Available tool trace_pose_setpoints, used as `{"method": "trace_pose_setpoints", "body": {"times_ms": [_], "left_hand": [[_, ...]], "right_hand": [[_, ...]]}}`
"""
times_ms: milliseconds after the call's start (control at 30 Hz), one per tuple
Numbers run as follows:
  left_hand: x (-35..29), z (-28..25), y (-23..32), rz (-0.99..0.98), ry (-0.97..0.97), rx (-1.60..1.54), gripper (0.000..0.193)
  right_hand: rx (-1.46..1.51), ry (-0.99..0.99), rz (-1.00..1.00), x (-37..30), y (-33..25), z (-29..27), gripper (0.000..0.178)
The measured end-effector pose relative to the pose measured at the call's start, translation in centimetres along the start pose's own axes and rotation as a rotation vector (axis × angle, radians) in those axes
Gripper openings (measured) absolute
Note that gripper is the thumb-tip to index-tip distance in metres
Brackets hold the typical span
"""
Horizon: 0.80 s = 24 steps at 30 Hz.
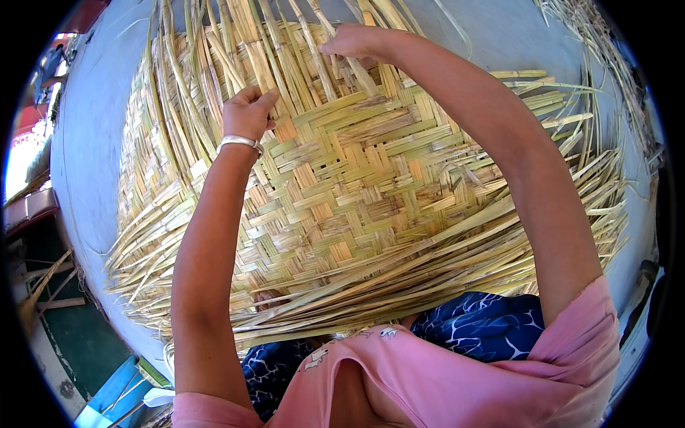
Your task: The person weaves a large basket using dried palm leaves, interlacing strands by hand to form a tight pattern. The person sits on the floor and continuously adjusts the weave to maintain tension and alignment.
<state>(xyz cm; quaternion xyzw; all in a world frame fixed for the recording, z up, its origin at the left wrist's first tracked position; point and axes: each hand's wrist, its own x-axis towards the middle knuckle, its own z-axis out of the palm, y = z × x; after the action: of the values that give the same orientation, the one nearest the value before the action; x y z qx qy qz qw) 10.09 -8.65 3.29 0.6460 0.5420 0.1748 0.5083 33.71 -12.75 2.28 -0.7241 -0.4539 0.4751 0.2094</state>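
Well off to the left of the left fingers, another person (50,70) shows small and partly cut off, with a dark red box (32,209) lower down. Nearer comes the grey-blue floor (89,143), then the ragged left side of the woven mat (357,189), which spreads below and between both sets of fingers, its pale green and straw-yellow strips crossing in a stepped pattern.

The left hand (247,114) rests over the mat's far part, a silver bracelet (241,144) on the wrist just behind it. Its fingers are curled under and the thumb sticks out rightward; from where I stand I can't tell whether a strip is pinched beneath. Just beyond these fingers, long unwoven strips (260,60) run up and away, side by side.

To the right and farther out, the right hand (349,44) reaches across, its fingers bent round a slanting strip (362,75) and gripping it, though the tips are partly hidden. Well below both hands, a loose sheaf (371,282) lies across the mat's near edge, by the dark blue cloth (485,324) on the weaver's lap. Rightward of the right fingers, more strip ends (567,121) stick out over the floor.
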Motion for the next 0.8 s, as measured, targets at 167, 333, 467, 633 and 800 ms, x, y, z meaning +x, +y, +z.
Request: {"method": "trace_pose_setpoints", "body": {"times_ms": [167, 333, 467, 633, 800], "left_hand": [[0.2, -0.3, 0.1, 0.012, -0.014, 0.026, 0.021], [0.7, 1.0, -0.8, 0.025, 0.043, -0.08, 0.019], [1.2, 3.4, -0.8, 0.212, 0.01, 0.16, 0.021], [1.0, 5.0, -0.2, 0.388, -0.224, 0.606, 0.025], [3.6, 4.7, 0.0, 0.304, -0.474, 0.613, 0.033]], "right_hand": [[0.179, -0.022, 0.114, -1.3, -0.4, 0.0, 0.037], [0.366, -0.181, -0.099, -1.0, 1.1, 0.4, 0.037], [0.422, -0.178, -0.334, -2.1, 1.8, 0.3, 0.025], [0.301, -0.136, -0.39, -5.0, 1.3, 0.1, 0.028], [0.255, -0.082, -0.331, -5.9, 0.6, 0.0, 0.035]]}}
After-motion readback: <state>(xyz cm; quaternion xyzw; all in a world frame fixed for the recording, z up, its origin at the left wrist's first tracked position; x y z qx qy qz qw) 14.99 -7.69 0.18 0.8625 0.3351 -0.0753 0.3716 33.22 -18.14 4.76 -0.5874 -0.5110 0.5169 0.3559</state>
